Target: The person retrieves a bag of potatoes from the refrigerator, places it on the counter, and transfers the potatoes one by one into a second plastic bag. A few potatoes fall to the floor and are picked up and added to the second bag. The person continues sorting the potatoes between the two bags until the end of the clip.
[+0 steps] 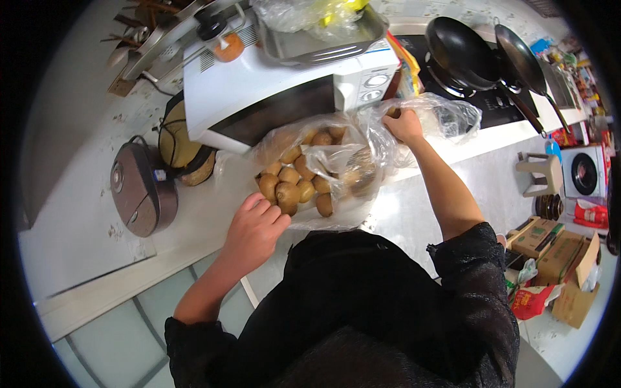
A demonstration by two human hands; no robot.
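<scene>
Several brown kiwifruit (288,193) lie in an opened clear plastic bag (339,220) on the counter. My left hand (256,228) is at the bag's near left edge, its fingers curled beside the closest fruit; whether it pinches the plastic or a fruit cannot be told. To the right, my right hand (405,124) reaches into a second clear plastic bag (449,114), with its fingers around a brown kiwifruit (393,112) that is partly hidden by the hand and plastic.
Behind the bags stands a white microwave oven (228,87) bearing a metal tray (315,57). A rice cooker (145,189) and a basket (196,169) are at the left. Two black pans (456,53) rest on the cooktop (490,109) at the right, handles over the counter edge.
</scene>
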